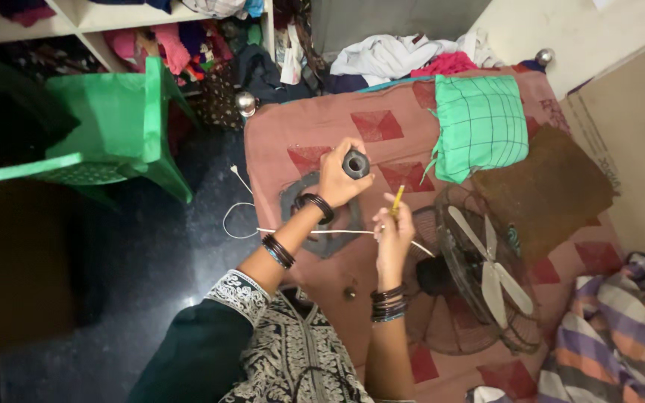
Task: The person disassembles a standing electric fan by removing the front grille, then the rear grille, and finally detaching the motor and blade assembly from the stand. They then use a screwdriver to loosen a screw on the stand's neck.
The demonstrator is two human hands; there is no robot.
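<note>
A: Start with the big thing. The table fan (pixel 479 276) lies on its side on the pink bedspread (pixel 352 112), its wire cage facing up and the pale blades bare behind it. What worries you there?

B: It rests on soft bedding near the bed's edge, so I judge a nudge from a knee could roll it. The white cord (pixel 293 231) runs from beside it across the bed and loops down over the dark floor (pixel 151 283); a foot caught in that loop could drag the fan off.

A: And the hands?

B: The left hand (pixel 337 179) is clenched around a small dark round part (pixel 355 163), held up over the bed, hollow end toward the camera. The right hand (pixel 393 227) pinches a yellow-handled tool (pixel 397 200), just beside the fan's cage. If the tool slips, its tip could jab the other hand, since the two are close together.

A: Anything smaller at risk?

B: A little dark piece (pixel 349 292) sits loose on the bedspread near the person's lap. On that patterned cloth it could easily roll off and vanish.

A: What can't you make out?

B: The tool's tip is hidden behind the fingers, so I can't tell its kind. Where the cord ends is unclear. The fan's base is cut off by the arm.
</note>
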